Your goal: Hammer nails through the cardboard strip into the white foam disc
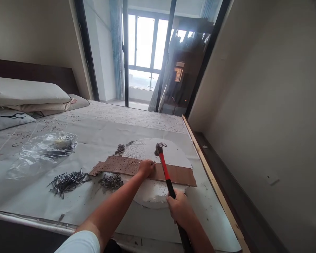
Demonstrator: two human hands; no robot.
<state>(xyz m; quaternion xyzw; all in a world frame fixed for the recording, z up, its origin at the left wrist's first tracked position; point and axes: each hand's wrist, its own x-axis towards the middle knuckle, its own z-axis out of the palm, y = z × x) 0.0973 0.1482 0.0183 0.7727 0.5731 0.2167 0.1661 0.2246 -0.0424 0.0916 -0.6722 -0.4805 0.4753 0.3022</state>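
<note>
Right hand is wrapped tight around the black lower end of a red-and-black-handled claw hammer, so that grip is fully closed on it. The steel head sits raised just above and right of the other hand, over the strip.

Left hand rests on a long brown cardboard strip dotted with small holes, fingertips bunched together at its upper edge. Looks like that grip is pinching something tiny there, but it's too small to tell what.

The strip lies across a round white foam disc, sticking out past it on both sides. All of it sits on a bed covered with a pale letter-printed sheet.

Around it:
- loose pile of dark long steel nails, left of the strip
- small heap of short grey tacks, just below the strip's left part
- another little grey heap at the disc's upper left edge
- crumpled clear plastic bag, further left
- flat pillows by the dark headboard

A glass sliding door sits past the far end of the bed.
</note>
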